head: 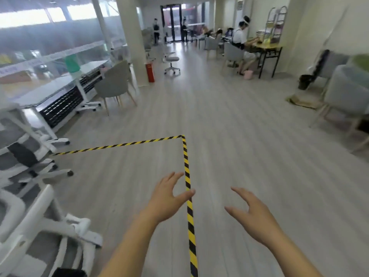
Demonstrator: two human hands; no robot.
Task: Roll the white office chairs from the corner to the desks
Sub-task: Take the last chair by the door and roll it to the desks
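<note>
Several white office chairs are packed together at the left edge; one chair (26, 156) shows a black armrest and castors, another chair's white base (65, 230) lies lowest. My left hand (169, 198) and my right hand (253, 214) are stretched out over bare floor with fingers spread, holding nothing, well to the right of those chairs. White desks (60, 86) run along the left glass wall. One more white swivel chair (171, 60) stands alone far down the room beside the pillar.
Yellow-black tape (185, 156) marks a corner on the grey floor. A grey chair (114, 84) stands by the desks, a red extinguisher (150, 72) at the pillar. People sit at a table (267, 48) at the right. Grey armchairs (347, 96) line the right wall.
</note>
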